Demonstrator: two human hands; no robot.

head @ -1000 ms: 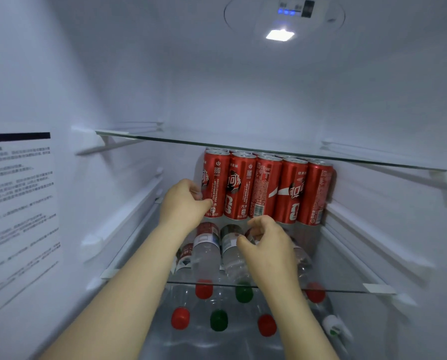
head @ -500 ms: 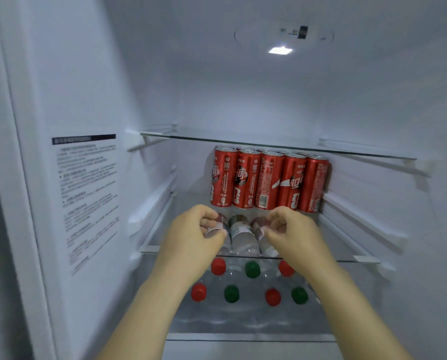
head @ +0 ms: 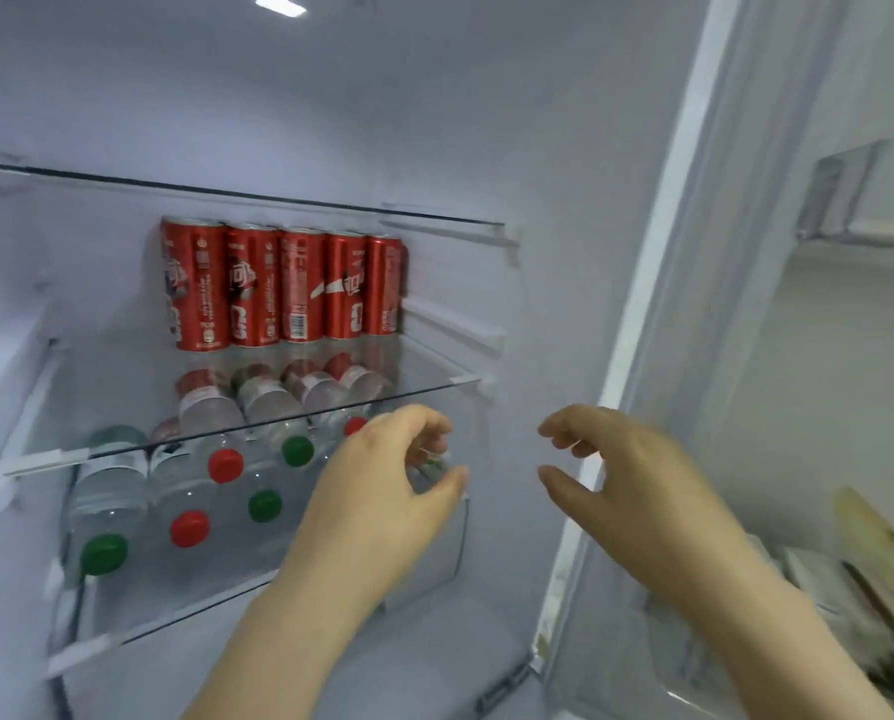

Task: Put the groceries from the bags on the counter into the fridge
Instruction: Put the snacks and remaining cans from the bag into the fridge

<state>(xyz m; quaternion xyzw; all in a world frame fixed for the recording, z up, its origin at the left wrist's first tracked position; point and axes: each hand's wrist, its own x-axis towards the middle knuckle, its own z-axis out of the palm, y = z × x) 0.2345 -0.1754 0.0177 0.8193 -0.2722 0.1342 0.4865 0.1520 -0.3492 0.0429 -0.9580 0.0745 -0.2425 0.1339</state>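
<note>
Red cans point(head: 284, 288): print blurred, unreadable

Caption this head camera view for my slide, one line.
Left hand and right hand, loosely curled, hover before a fridge shelf holding five upright red cans, capped bottles lying beneath.

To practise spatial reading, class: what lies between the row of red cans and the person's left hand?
Head view: bare glass shelf, bottles lying beneath it, between the red cans and left hand.
</note>
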